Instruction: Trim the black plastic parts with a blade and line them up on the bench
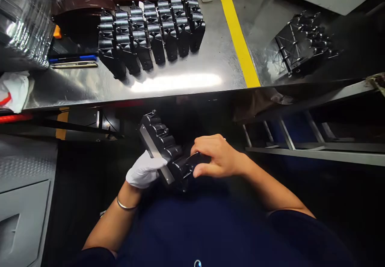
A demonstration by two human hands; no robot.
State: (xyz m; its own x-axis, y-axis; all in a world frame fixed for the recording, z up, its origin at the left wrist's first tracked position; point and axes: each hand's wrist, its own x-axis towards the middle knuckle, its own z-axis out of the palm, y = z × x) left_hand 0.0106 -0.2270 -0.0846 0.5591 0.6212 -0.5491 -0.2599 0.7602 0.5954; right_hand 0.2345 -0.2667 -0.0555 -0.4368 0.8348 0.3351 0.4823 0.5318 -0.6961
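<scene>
In front of my body, below the table's edge, I hold a black ribbed plastic part (171,145) with a flat grey strip along its near side. My left hand (144,170), in a white glove, is closed around its lower side, with the thumb over the strip. My bare right hand (217,155) is closed on the dark flat end at the part's right, pinched between thumb and curled fingers. Its fingers partly hide that end. On the table, a row of similar black plastic parts (155,30) stands side by side.
The metal table (186,92) carries a yellow tape line (237,30). To its right lies a black cluster of plastic pieces (303,44). Stacked clear trays (27,22), pens (73,60) and a white cloth (15,90) are at left. A metal rack (313,148) stands lower right.
</scene>
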